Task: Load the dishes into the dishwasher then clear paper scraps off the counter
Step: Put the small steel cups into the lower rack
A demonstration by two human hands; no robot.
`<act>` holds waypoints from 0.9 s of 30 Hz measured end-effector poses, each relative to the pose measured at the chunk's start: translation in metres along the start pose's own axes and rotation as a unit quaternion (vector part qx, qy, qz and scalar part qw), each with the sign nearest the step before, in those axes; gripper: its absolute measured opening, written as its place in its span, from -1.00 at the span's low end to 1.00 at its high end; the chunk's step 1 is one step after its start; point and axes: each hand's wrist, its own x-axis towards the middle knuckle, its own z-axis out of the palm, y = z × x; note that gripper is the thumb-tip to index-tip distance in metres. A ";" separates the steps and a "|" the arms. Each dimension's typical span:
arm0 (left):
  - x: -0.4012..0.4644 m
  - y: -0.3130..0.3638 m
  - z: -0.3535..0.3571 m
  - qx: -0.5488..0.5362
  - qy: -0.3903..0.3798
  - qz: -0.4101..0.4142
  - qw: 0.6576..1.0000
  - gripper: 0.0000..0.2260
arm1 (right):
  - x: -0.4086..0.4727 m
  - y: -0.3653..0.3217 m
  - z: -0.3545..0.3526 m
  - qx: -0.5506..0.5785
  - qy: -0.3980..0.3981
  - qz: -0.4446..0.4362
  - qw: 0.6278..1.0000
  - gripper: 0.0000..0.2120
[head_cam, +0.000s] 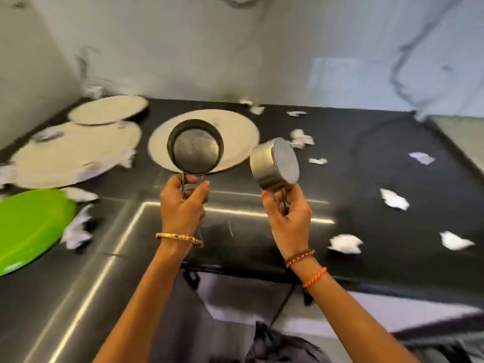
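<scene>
1. Head view: left hand (183,205) pinches the wire handle of a steel pan (195,147), held above the counter (366,179) with its open side facing the camera.
2. Right hand (286,214) grips the handle of a second pan (275,165), tilted so its base shows.
3. Three steel plates (235,134) lie behind; a green plate (28,226) sits left.
4. Paper scraps (345,243) are scattered across the counter.

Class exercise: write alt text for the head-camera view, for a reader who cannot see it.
A person holds up two small steel pans by their handles, the left hand gripping the left pan, the right hand the right pan. Below, a black counter holds steel plates, a green plate and scattered paper scraps.
</scene>
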 end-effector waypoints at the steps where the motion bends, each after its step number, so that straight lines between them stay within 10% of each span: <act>1: -0.009 0.001 0.022 -0.003 -0.043 0.000 0.999 -0.77 | 0.001 -0.001 -0.023 -0.013 0.032 -0.010 0.999 -0.85; 13: -0.200 -0.006 0.242 -0.047 -0.446 -0.013 0.894 -0.83 | -0.080 -0.030 -0.311 -0.107 0.310 0.046 0.944 -0.83; 20: -0.370 -0.032 0.359 -0.032 -0.609 -0.155 0.777 -0.73 | -0.205 -0.048 -0.474 -0.254 0.494 0.123 0.823 -0.78; 27: -0.482 -0.073 0.418 0.054 -0.729 -0.120 0.671 -0.73 | -0.295 -0.046 -0.543 -0.236 0.654 0.218 0.684 -0.89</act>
